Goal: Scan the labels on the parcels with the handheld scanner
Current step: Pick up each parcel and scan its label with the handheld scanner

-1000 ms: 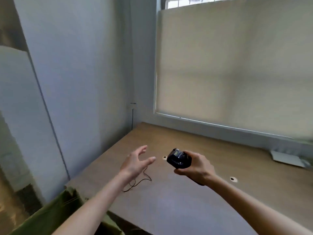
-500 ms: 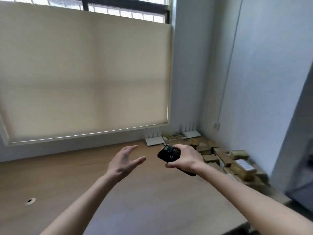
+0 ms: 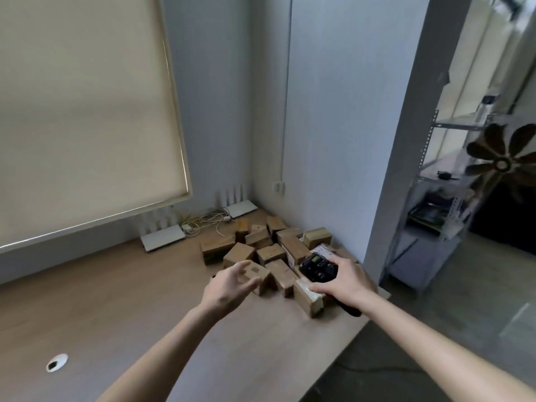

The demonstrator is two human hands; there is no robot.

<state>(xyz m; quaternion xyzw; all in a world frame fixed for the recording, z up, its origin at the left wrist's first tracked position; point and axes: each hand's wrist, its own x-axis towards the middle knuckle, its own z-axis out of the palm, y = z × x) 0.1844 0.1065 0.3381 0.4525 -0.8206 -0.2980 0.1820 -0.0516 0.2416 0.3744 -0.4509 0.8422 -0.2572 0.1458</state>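
Observation:
Several small brown cardboard parcels (image 3: 269,250) lie heaped in the far right corner of the wooden desk (image 3: 116,314). My right hand (image 3: 346,281) grips the black handheld scanner (image 3: 318,267), screen up, right above the near parcels. One taped parcel (image 3: 307,295) lies just under that hand. My left hand (image 3: 229,285) hovers with fingers spread, its fingertips at the nearest parcel (image 3: 259,275), holding nothing.
Two white routers (image 3: 164,237) and a tangle of cables (image 3: 207,221) lie by the window wall behind the parcels. A cable hole (image 3: 56,362) is in the desk at left. The desk's right edge drops to the floor; a metal shelf (image 3: 429,216) stands beyond.
My view has swung right from the desk's left corner to the parcel pile. Both hands have come forward over the parcels, the scanner still in my right hand.

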